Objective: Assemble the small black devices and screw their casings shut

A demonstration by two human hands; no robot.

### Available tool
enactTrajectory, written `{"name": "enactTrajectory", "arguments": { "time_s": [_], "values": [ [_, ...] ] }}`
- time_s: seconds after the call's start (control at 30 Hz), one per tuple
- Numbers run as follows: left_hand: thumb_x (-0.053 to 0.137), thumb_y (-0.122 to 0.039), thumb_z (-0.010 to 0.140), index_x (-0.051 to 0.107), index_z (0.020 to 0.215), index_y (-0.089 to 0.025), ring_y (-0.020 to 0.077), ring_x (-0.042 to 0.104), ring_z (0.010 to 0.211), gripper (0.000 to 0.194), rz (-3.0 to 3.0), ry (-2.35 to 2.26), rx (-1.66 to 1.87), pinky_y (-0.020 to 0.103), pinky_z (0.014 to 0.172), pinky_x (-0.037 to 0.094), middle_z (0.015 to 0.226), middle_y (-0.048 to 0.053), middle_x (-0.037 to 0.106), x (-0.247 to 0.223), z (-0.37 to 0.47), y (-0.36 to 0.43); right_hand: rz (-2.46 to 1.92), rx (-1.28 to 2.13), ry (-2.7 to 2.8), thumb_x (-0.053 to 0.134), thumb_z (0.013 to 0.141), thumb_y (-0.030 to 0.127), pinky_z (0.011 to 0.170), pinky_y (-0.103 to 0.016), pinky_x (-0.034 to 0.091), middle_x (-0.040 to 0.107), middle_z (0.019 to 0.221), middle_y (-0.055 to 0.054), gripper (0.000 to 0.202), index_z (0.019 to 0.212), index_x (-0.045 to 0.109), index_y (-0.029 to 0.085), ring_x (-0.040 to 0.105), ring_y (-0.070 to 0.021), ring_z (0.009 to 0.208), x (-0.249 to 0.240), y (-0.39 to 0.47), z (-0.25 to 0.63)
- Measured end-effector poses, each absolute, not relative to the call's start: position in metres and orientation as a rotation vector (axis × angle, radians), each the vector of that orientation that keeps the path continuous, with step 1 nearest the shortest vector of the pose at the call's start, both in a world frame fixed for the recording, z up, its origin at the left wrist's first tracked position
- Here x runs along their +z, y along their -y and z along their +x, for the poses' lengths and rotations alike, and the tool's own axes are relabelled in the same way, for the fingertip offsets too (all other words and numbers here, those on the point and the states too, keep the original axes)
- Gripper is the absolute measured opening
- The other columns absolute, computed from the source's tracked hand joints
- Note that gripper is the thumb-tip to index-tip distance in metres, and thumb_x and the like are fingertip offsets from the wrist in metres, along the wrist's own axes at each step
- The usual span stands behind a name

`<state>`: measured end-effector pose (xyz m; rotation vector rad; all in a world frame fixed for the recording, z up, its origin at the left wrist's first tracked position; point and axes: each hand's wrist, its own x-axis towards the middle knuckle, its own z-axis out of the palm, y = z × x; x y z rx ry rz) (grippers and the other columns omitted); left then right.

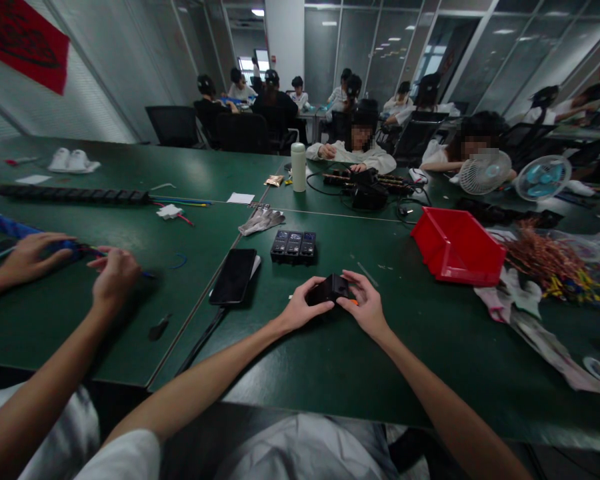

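A small black box-shaped part [331, 288] is held just above the green table [280, 360]. Around its left end are the closed fingers of my left hand [305, 305]. The fingers and thumb of my right hand [365, 303] grip its right end. A bit of orange shows beside my right thumb. Behind my hands lies a black module with three sections [293, 247]. To the left, a black phone [234, 277] rests on something pale, with a dark cable at its lower end.
A co-worker's hands [115, 277] hold wires at the left. A red bin [457, 247], copper wires [545, 253] and gloves [550, 340] lie to the right. Further back are a pale bottle [298, 168], grey gloves [261, 221] and a seated person with dark cabling.
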<state>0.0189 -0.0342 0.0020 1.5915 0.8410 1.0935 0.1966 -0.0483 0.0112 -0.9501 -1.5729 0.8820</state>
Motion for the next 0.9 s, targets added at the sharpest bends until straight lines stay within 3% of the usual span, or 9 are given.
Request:
{"name": "enactTrajectory", "arguments": {
  "time_s": [0.2, 0.5, 0.9],
  "values": [
    [0.07, -0.034, 0.069, 0.052, 0.109, -0.018, 0.0197, 0.057, 0.092, 0.046, 1.615, -0.796, 1.09, 0.032, 0.084, 0.045, 0.099, 0.006, 0.06, 0.001, 0.02, 0.035, -0.99, 0.863, 1.614, 0.069, 0.073, 0.038, 0.086, -0.035, 0.049, 0.056, 0.104, -0.007, 0.04, 0.107, 0.056, 0.022, 0.058, -0.0224, 0.098, 0.013, 0.05, 0.197],
    [0.073, -0.035, 0.065, 0.046, 0.108, -0.018, 0.0184, 0.055, 0.094, 0.054, 1.748, -0.877, 1.057, 0.032, 0.087, 0.043, 0.101, 0.004, 0.057, 0.005, 0.021, 0.04, -0.978, 0.717, 1.746, 0.072, 0.071, 0.033, 0.078, -0.032, 0.048, 0.055, 0.096, -0.005, 0.041, 0.107, 0.057, 0.022, 0.057, -0.0196, 0.087, 0.016, 0.051, 0.196],
    [0.07, -0.033, 0.068, 0.046, 0.108, -0.018, 0.0192, 0.056, 0.092, 0.05, 1.77, -0.927, 1.069, 0.032, 0.085, 0.044, 0.099, 0.005, 0.058, 0.009, 0.022, 0.042, -0.995, 0.767, 1.764, 0.067, 0.075, 0.029, 0.085, -0.035, 0.047, 0.055, 0.112, -0.008, 0.052, 0.123, 0.048, 0.023, 0.056, -0.0209, 0.097, 0.02, 0.053, 0.196]
  ]
}}
